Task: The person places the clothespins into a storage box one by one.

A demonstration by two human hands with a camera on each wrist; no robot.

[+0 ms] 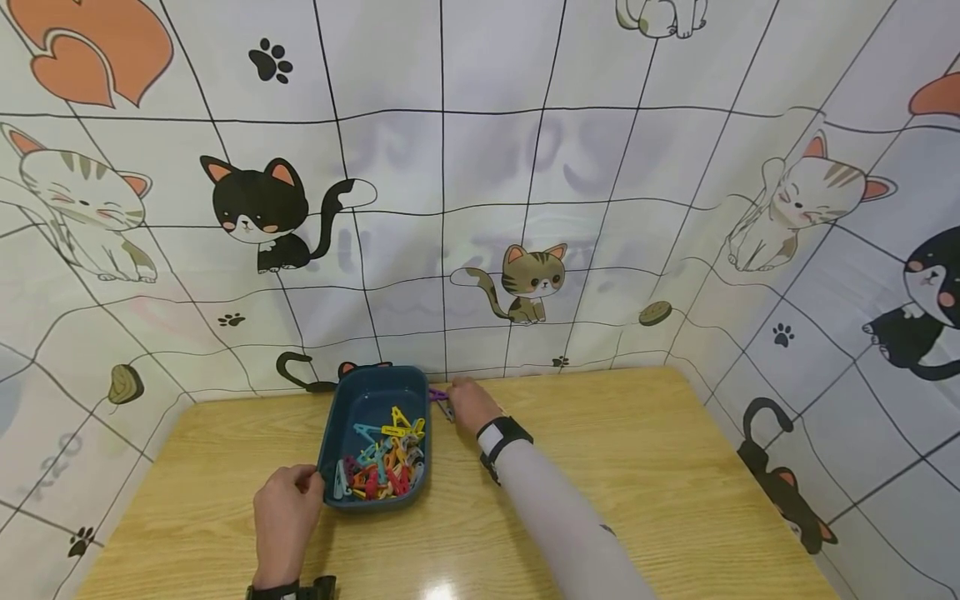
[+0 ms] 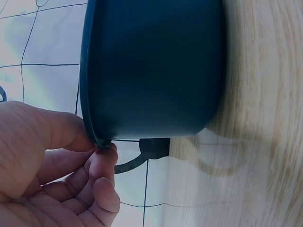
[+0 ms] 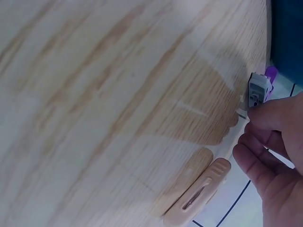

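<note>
Clothespins (image 1: pixel 384 467) in many colours are lying heaped in the near end of a dark blue tub (image 1: pixel 358 392), which is sitting on the wooden table (image 1: pixel 637 467) close to the cat-print backdrop (image 1: pixel 480 208). One purple clothespin (image 1: pixel 441 398) is being held outside the tub, just beside its far right corner, pinched between the curled fingers and thumb of the right hand (image 1: pixel 469 405); the right wrist view is showing its grey spring end (image 3: pixel 258 90) poking out from the fingertips (image 3: pixel 270 113), low over the table edge. A beige clothespin (image 3: pixel 199 196) is lying flat there too, near that hand, partly over the backdrop cloth.

The left hand (image 1: pixel 287 517) is gripping the tub's near left corner, its thumb and curled fingers (image 2: pixel 102 161) closing on the rim (image 2: pixel 90 127), as the left wrist view is showing plainly. That grip is probably steadying the light tub so it is not sliding while the other hand is working beside it. Both hands are wearing dark wrist straps (image 1: pixel 501 437).
</note>
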